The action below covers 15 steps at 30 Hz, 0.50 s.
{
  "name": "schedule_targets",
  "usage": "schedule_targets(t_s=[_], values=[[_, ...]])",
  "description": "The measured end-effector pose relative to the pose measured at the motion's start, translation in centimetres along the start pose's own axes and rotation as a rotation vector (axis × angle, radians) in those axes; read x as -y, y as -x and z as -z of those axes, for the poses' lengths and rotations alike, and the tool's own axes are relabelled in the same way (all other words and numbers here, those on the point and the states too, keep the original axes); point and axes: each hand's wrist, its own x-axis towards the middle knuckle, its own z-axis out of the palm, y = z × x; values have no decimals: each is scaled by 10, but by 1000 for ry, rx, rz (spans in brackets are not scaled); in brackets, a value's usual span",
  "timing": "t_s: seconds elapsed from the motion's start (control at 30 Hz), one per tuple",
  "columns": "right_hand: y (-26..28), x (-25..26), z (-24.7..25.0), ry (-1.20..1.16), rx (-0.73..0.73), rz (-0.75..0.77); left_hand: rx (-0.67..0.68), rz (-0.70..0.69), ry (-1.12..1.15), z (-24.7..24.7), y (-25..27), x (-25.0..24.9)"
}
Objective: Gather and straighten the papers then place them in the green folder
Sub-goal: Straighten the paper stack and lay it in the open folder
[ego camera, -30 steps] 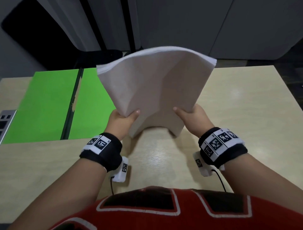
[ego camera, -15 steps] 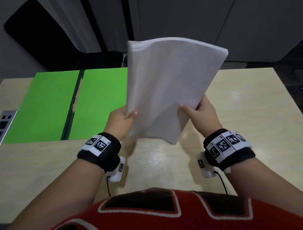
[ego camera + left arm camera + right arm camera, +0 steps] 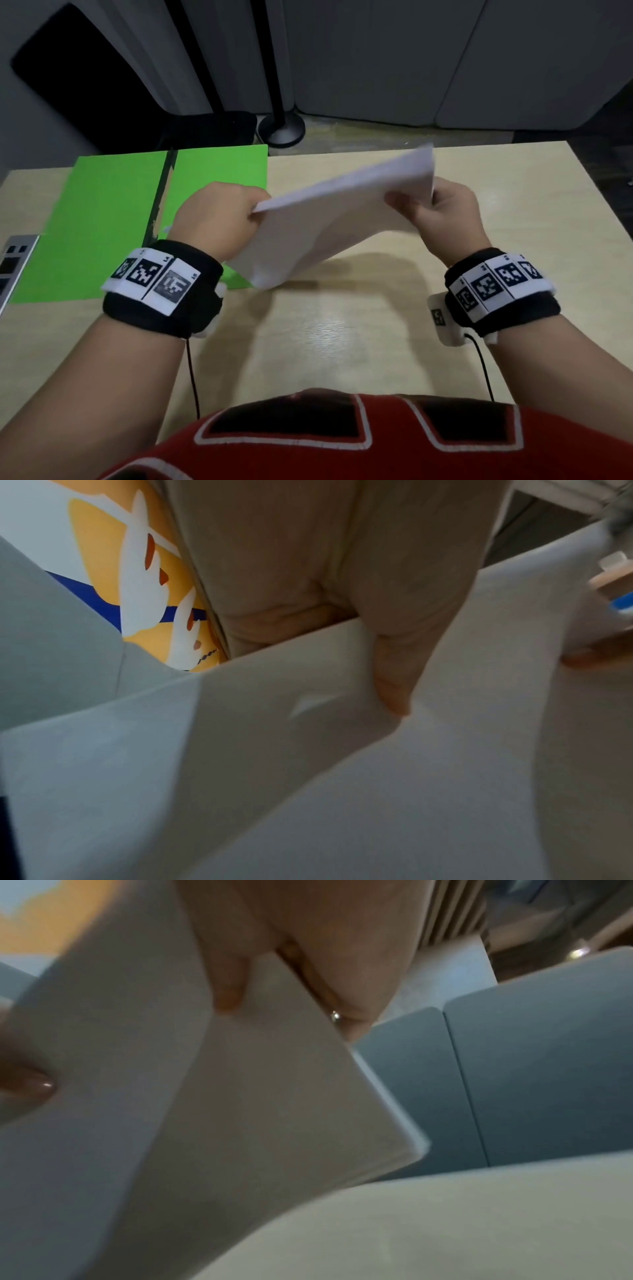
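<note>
A white stack of papers (image 3: 329, 226) hangs tilted above the table, its long side running from lower left to upper right. My left hand (image 3: 222, 219) grips its left edge, thumb pressed on the sheets (image 3: 394, 691). My right hand (image 3: 442, 209) grips the upper right end, thumb on the near face of the papers (image 3: 226, 988). One lower corner of the stack points down near the table. The green folder (image 3: 102, 219) lies open and flat at the table's left, partly behind my left hand.
The light wooden table (image 3: 342, 342) spreads in front of me. A grey device (image 3: 13, 260) sits at the left edge beside the folder. A round black stand base (image 3: 282, 128) is on the floor beyond the table.
The stack has swung down from nearly upright to a low slanted position over the table. Both hands moved apart and farther from me, to the stack's ends.
</note>
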Motion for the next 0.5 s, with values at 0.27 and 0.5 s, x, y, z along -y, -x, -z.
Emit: schedule_targets(t_s=[0.27, 0.5], values=[[3, -10, 5, -270, -209, -170, -206, 286, 402, -7, 1, 30], [12, -6, -14, -387, -194, -192, -494, 415, 1095, -16, 3, 8]])
